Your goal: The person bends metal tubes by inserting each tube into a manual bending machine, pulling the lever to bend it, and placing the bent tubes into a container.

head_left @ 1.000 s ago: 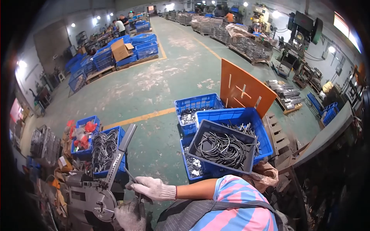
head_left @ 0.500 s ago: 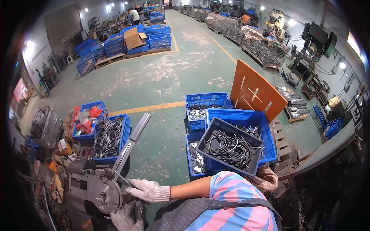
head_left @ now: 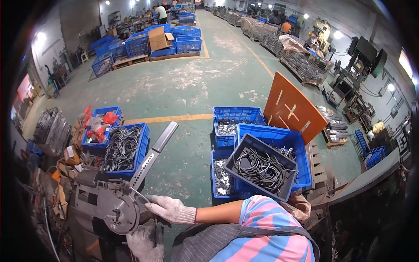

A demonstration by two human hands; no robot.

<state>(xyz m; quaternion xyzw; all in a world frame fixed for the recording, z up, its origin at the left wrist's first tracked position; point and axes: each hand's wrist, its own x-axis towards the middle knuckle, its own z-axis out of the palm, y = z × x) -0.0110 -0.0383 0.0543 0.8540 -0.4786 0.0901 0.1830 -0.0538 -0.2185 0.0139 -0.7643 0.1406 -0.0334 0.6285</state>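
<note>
My right hand, in a white knit glove, is closed around a thin metal rod beside a grey metal machine. The rod runs up from my fingers to the machine's top edge. Lower down, my gloved left hand is curled near the rim of the machine's round disc. What lies within its fingers is hidden. A long arm with a row of holes slants up and right from the machine.
Left of the arm, a blue crate holds curved dark rods. At right, a grey bin of bent rods rests on blue crates, with an orange board behind. Two people stand far off, among blue crates at the back left.
The whole view has shifted slightly, with the background now farther right. My right hand stays on the rod by the machine. The left hand has changed its pose a little near the disc.
</note>
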